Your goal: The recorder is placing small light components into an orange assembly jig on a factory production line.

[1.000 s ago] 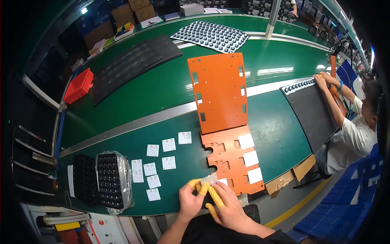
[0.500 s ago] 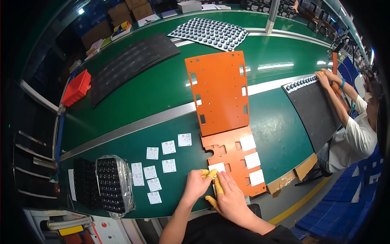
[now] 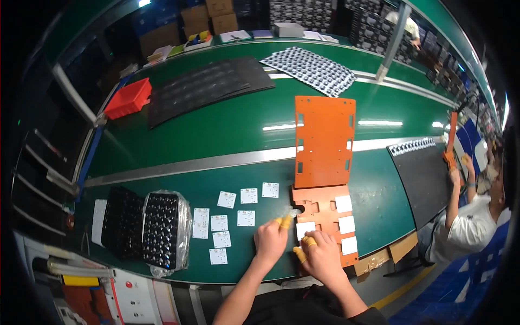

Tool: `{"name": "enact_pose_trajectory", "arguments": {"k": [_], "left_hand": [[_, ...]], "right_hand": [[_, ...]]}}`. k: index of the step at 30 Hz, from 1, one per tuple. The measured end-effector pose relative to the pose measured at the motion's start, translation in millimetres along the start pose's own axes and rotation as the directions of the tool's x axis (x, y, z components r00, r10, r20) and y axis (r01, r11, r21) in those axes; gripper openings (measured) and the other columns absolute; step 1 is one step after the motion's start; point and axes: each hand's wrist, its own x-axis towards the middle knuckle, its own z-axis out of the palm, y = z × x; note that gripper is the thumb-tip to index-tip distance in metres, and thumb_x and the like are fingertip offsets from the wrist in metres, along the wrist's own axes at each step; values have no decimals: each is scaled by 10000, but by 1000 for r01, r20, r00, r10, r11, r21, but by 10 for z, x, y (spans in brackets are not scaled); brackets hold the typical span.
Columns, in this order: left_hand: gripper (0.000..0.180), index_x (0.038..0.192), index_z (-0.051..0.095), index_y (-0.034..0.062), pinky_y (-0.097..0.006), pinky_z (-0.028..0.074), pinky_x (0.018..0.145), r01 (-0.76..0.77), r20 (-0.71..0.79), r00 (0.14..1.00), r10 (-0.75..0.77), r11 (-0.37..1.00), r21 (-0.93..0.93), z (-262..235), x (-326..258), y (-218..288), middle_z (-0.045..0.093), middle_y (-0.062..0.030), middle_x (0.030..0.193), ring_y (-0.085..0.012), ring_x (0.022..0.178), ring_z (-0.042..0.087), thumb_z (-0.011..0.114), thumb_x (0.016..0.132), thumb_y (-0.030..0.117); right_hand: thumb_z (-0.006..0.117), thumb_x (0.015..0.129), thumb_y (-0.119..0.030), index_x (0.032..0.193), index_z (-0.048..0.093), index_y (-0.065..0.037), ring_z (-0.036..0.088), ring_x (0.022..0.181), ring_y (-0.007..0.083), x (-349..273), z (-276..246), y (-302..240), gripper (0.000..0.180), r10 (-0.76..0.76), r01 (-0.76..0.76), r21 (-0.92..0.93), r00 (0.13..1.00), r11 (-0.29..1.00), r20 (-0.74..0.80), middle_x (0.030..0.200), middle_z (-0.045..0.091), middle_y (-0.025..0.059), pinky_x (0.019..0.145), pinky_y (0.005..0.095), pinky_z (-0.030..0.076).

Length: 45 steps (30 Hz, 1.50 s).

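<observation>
Yellow finger cots cover some fingertips of both hands. My left hand [image 3: 271, 238] is closed in a pinch at the left edge of the orange fixture base [image 3: 325, 206]. A small, pale translucent piece [image 3: 293, 211], smeared by motion, shows at its fingertips. My right hand [image 3: 325, 254] lies over the lower part of the base, thumb apart from the fingers, partly covering it. Just above its fingertips a white square board [image 3: 305, 228] sits in the base. A right-hand column of boards includes a top white board [image 3: 343, 204]. The fixture's orange lid [image 3: 324, 143] stands raised behind.
Several loose white boards [image 3: 246, 218] lie left of the fixture. Beyond them stands a plastic-wrapped black tray [image 3: 160, 230] of round parts. Farther back are a red bin [image 3: 128, 99], black sheets [image 3: 208, 89] and a lens-covered panel [image 3: 311, 70]. A co-worker [image 3: 468, 222] sits at right.
My left hand has drawn away from the board, with a pale piece at its fingertips. My right hand stays over the base. The view has shifted, and the co-worker's hands left the black sheet.
</observation>
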Motion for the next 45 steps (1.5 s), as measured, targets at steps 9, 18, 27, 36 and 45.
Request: {"name": "enact_pose_trajectory", "arguments": {"k": [9,18,27,36,45], "left_hand": [[472,1228,544,-85,-467,325,1092,-343,-19,926,377,862,374,144,143,-314,546,-238,1271,-383,1315,387,547,898,253],[393,923,690,-73,-501,266,1130,-446,-26,879,476,840,308,-20,-749,-529,589,-214,1143,-408,1275,408,593,871,304],[535,1167,633,-58,-548,299,1095,-205,-150,941,304,863,461,-400,-982,-636,596,-206,1193,-424,1211,436,597,860,379],[495,1224,613,-6,-552,195,1142,-112,-190,961,203,908,403,-670,-862,-762,510,-180,1355,-374,1406,278,596,871,340],[525,1349,548,97,-553,99,1162,14,-227,970,82,920,391,-975,-678,-1129,430,-171,1445,-364,1432,213,573,877,325]], "right_hand": [[721,768,-174,713,621,-21,536,758,337,90,177,77,191,3,-12,-69,990,998,-140,768,552,126,685,436,422],[680,793,-135,705,604,-8,538,740,344,144,272,75,172,-15,3,-125,995,992,-94,755,568,137,668,437,440],[717,788,-94,791,651,-7,585,815,332,207,262,-128,109,-11,15,27,991,1000,-136,863,625,143,709,411,457],[684,842,-100,1303,497,36,524,1179,418,971,563,-412,516,-252,222,195,956,955,147,1328,508,235,997,408,443],[720,790,-105,1224,564,54,473,1251,386,1391,818,-328,488,-335,308,134,884,942,326,1338,500,224,1044,400,412]]}}
